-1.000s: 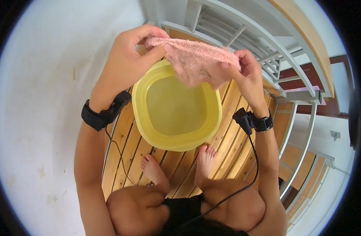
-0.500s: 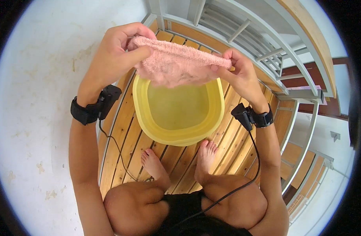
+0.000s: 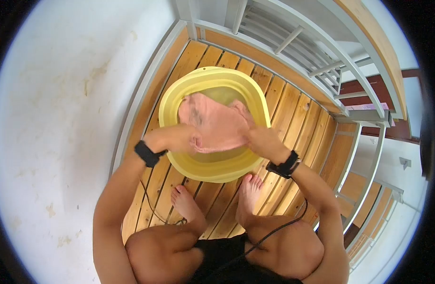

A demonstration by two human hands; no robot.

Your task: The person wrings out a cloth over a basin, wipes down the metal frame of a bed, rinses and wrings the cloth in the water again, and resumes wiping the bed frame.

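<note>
A pink cloth (image 3: 217, 124) lies spread in the yellow basin (image 3: 212, 176), partly in the cloudy water. My left hand (image 3: 175, 138) grips the cloth's near left corner, close to the basin's left wall. At the near right corner, my right hand (image 3: 265, 143) is closed on the same cloth. Both hands are slightly blurred by motion, and their fingertips are partly hidden. Dark smudges show on the left part of the cloth.
The basin stands on a wooden slatted floor (image 3: 286, 111), just beyond my bare feet. A white wall (image 3: 56, 118) rises at the left. Metal rails (image 3: 352, 71) run along the back and right. Black wrist straps have cables trailing past my knees.
Both hands have come down and toward me from above the basin's far side. The pink cloth, earlier held up stretched between them, now lies in the basin, still gripped at its near edge.
</note>
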